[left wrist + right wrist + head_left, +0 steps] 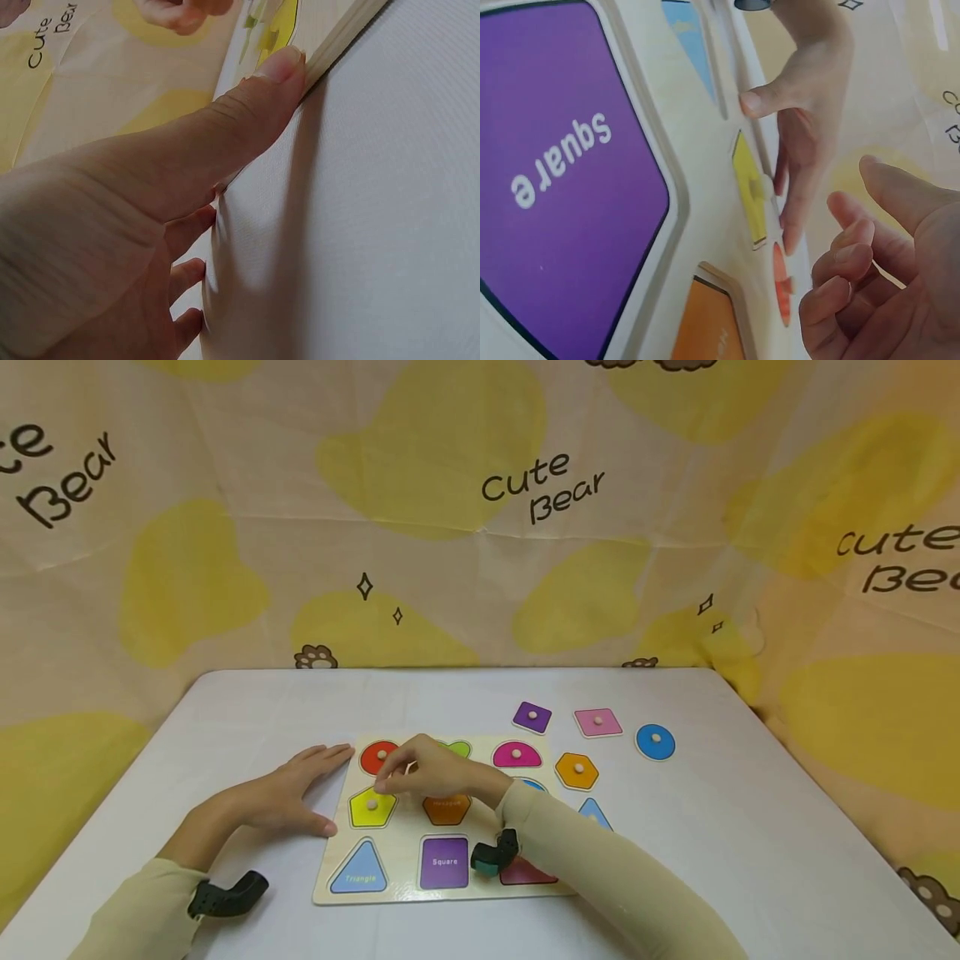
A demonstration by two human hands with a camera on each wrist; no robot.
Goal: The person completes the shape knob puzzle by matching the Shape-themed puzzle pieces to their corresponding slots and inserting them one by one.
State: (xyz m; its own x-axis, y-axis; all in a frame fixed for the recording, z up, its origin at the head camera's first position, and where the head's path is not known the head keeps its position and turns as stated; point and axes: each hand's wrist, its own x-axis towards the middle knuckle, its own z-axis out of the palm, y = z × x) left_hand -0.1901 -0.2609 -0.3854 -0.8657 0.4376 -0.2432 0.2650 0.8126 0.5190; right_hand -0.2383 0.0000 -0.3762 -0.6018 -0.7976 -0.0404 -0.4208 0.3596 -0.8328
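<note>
A wooden shape puzzle board (401, 893) lies on the white table. My left hand (281, 789) rests at its left side, the thumb (281, 66) touching the board's edge and the other fingers stretched out on the table. Over the board hovers my right hand (431, 766), fingers loosely bent. In the right wrist view, its thumb and index finger are apart and hold nothing. Nearest to it is the yellow pentagon piece (363, 814) with a knob, lying in the board. A red round piece (368, 762) sits just behind. The right hand partly hides a green piece (459, 748).
A magenta semicircle (507, 761) sits in the board. Loose knobbed pieces lie beyond: purple square (523, 720), pink parallelogram (609, 727), blue circle (649, 747), orange hexagon (570, 778), and a blue triangle (592, 810) partly behind the right forearm. Printed recesses include Triangle (358, 864) and Square (444, 877).
</note>
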